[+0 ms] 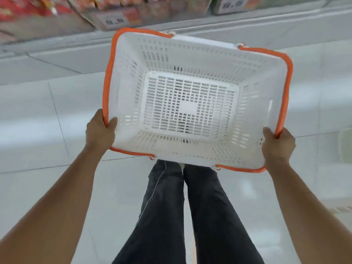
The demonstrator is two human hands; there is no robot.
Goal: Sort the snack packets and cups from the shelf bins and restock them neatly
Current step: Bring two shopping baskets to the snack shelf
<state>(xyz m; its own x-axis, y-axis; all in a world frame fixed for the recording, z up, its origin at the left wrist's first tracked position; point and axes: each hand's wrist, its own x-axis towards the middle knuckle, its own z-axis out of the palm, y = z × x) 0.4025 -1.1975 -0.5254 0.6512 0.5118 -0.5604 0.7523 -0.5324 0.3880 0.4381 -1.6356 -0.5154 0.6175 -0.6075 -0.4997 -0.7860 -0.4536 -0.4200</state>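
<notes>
Left hand [100, 128] and right hand [277, 142] grip white basket [129, 60]; shelf tags [114, 20] blurred.

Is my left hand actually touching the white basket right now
Touching. The head view shows the left hand gripping the basket at its near left corner, thumb curled over the orange-edged rim.

1. A pale tiled floor [47, 121] with thin dark grout lines fills most of the view; the person's dark-trousered legs [190, 216] stand on it.
2. A shelf [57, 25] runs along the top, blurred; red snack packets [24, 8] and price tags [114, 20] sit there.
</notes>
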